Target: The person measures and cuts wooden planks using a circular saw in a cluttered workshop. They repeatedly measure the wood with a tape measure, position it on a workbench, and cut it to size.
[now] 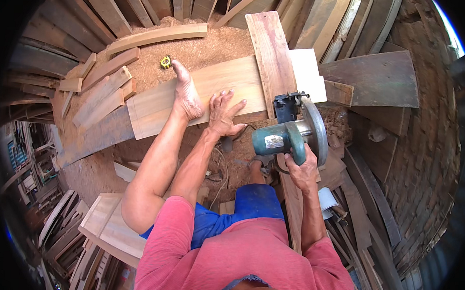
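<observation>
Right hand point(303, 169) in closed grip on green circular saw point(290, 134), left hand point(224, 113) spread flat on pale plank point(214, 82)

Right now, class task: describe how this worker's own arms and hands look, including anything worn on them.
Both forearms are bare, and so are the left hand and right hand: no gloves, watch or rings show. Short pink-red sleeves of a T-shirt cover only the upper arms. No cables or markings on the arms.

Bare plank point(230, 77) beyond the left hand point(224, 113), foot point(185, 93) close left, saw point(292, 134) and crossboard point(270, 56) blocking right
</observation>
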